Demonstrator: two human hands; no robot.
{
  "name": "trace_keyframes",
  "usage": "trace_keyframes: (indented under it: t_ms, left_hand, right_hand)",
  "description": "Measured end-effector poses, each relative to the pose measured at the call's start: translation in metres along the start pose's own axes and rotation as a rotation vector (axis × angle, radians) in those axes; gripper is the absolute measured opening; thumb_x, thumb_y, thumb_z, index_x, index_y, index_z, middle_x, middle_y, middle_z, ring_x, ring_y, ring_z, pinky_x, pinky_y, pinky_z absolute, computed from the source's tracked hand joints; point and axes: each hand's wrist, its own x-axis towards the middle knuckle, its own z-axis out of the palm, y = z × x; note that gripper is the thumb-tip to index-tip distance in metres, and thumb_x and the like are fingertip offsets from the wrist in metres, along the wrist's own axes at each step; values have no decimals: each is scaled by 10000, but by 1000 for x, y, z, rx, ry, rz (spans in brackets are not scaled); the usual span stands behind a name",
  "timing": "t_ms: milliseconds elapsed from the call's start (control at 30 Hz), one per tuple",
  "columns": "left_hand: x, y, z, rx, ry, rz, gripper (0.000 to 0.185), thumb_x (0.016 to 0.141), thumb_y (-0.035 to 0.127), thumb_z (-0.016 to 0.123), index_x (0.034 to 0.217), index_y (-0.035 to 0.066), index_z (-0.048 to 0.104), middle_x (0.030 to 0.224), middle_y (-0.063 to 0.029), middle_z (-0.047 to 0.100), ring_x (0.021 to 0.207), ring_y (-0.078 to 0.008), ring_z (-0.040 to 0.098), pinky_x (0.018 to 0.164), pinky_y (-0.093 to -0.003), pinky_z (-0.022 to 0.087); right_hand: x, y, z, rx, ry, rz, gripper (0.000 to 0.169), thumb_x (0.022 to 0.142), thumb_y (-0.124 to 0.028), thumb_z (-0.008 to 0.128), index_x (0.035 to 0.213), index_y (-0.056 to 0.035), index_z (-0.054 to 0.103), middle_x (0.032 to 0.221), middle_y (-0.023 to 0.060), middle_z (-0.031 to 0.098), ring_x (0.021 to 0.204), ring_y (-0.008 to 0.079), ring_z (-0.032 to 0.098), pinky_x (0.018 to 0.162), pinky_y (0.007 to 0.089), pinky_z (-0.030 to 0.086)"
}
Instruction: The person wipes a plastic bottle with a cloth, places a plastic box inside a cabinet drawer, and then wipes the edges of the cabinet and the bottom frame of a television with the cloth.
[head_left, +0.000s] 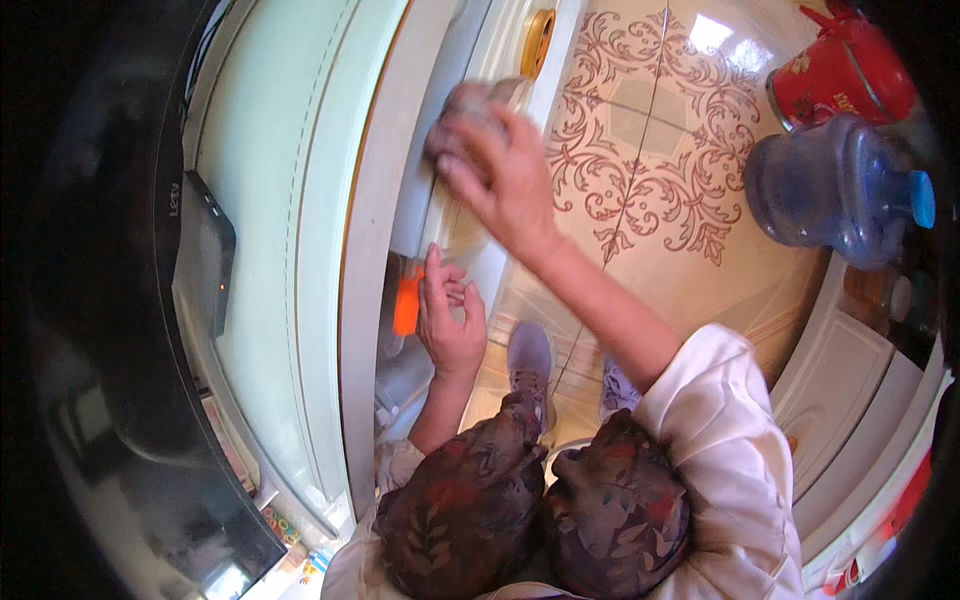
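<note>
My right hand (499, 169) grips a bunched, dark reddish-grey cloth (469, 112), blurred, against the pale front of a cabinet drawer (491, 56) that bears a gold-coloured round handle (538, 43). Lower down, my left hand (452, 322) has its fingers apart and holds nothing that I can see. It is beside an orange object (407, 304) inside the opening under the cabinet top (367, 247); whether its fingers touch the drawer's edge I cannot tell.
A television (97, 337) and a black box (206, 255) stand on the glass-like top at left. Patterned floor tiles (645, 127) lie to the right, with a blue water jug (825, 191) and a red container (840, 79) near another cabinet (832, 382). My shoes (529, 360) are below.
</note>
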Motion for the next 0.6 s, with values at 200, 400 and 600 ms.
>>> trace_keyframes:
  t_ms: [200,400,600]
  left_hand:
    - [0,2,-5,20,-1,-65,571,779,-36,532,1323,60,387,854,-50,556,731,-135,527,651,-252,451]
    - [6,7,-5,124,23,13,512,784,-26,532,1282,55,440,895,-78,580,767,-179,564,652,-284,465]
    - [7,-3,-6,269,57,183,484,790,-42,521,1262,51,465,923,-100,591,794,-203,585,596,-298,488]
  right_hand:
    - [1,-2,2,20,-33,-102,185,741,-83,635,922,-119,628,1080,97,545,876,296,507,733,350,459]
    - [134,83,12,-157,179,23,217,762,-108,604,976,-144,621,1121,87,560,997,317,504,835,393,419]
    - [157,89,8,-122,132,21,180,742,-93,617,917,-135,627,966,117,612,807,349,572,746,418,465]
